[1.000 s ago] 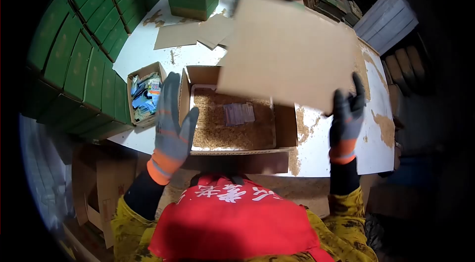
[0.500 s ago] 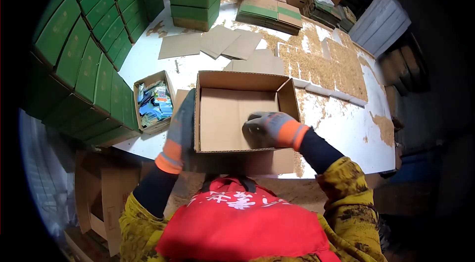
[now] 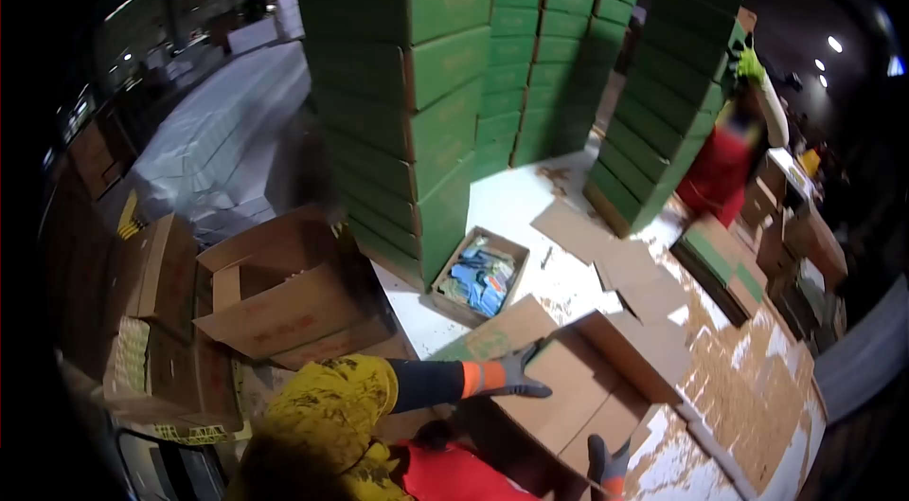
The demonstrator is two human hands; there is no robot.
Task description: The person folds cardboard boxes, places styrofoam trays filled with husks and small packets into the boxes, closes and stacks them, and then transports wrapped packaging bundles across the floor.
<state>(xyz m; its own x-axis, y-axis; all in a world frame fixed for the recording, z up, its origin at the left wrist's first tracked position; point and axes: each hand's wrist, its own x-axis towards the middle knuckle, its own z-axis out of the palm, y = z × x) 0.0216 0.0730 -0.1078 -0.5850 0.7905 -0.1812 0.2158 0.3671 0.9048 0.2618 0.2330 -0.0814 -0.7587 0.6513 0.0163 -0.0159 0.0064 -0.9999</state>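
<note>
An open cardboard box (image 3: 561, 385) stands on the white table in front of me, with bare cardboard showing inside. My left hand (image 3: 516, 376), in a grey and orange glove, is at the box's left side with its fingers spread over the edge. At the lower right of the box is my right hand (image 3: 609, 465), gloved alike, thumb and fingers apart. Part of that hand is cut off by the frame's bottom. Beyond the box, a small carton (image 3: 481, 276) holds blue and white packets.
Tall stacks of green boxes (image 3: 450, 75) rise at the table's left and back. Flat cardboard sheets (image 3: 630, 274) lie past the box, near a sawdust-covered patch (image 3: 739, 397). A co-worker in a red apron (image 3: 715, 174) reaches up behind a stack. Open cartons (image 3: 284, 297) sit at left.
My view has swung left and up, bringing the co-worker and the left-hand cartons into sight. My right hand has moved from inside the box to its lower right edge.
</note>
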